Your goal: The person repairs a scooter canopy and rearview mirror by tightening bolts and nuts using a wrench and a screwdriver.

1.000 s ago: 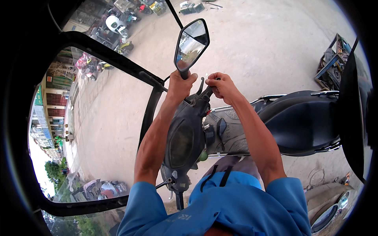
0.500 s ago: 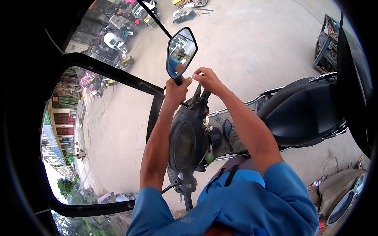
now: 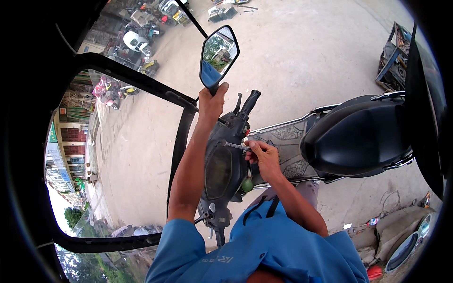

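Drawn back from the rearview mirror (image 3: 219, 56), the right hand (image 3: 265, 158) pinches an apparent wrench (image 3: 235, 146) over the scooter dashboard (image 3: 218, 174); the left hand (image 3: 212, 106), apart, clamps the mirror's base, which could swing if that grip slackens.

Silver-grey wrench (image 3: 237, 146) at centre; black-framed rear-view mirror (image 3: 220, 54) at twelve o'clock. At three o'clock, a black scooter seat (image 3: 356, 134) and a grey footboard (image 3: 289, 133) with cell-like patterning. Blue shirt (image 3: 278, 247) with pale print at six, green round pendant (image 3: 247, 185) at five, white motor scooter (image 3: 135, 42) at eleven.
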The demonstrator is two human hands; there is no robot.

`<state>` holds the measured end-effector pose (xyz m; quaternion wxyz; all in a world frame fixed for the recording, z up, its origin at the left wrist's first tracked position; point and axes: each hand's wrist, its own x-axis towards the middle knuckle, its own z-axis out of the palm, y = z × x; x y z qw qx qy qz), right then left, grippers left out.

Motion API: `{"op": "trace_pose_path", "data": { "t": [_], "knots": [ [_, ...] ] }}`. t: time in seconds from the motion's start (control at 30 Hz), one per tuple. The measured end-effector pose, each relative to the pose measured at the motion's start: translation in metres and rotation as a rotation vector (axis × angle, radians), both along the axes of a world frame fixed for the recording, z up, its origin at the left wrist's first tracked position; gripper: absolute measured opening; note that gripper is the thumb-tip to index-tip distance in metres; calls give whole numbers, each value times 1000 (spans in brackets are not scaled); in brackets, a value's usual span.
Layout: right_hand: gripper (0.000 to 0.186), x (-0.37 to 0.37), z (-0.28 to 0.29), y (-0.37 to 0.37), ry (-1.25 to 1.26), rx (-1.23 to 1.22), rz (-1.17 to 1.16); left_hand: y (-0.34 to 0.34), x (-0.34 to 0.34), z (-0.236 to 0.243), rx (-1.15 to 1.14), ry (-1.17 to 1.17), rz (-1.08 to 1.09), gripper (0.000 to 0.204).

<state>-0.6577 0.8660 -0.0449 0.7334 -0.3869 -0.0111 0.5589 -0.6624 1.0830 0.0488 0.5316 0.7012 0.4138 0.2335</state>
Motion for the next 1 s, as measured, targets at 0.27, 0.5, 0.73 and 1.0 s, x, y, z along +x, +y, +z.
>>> {"op": "trace_pose_path", "data": {
  "t": [0.27,0.5,0.73,1.0],
  "knots": [
    [26,-7,-1,-2,-538,-97,-96,-3,3,11,-39,63,12,42],
    [21,9,17,18,-1097,-216,-78,-6,5,14,-78,67,56,43],
    [14,39,29,38,-1466,-210,-86,-8,9,7,58,77,70,31],
    [36,96,4,85,-1900,-73,-89,8,0,-4,49,80,69,32]
  ]
}}
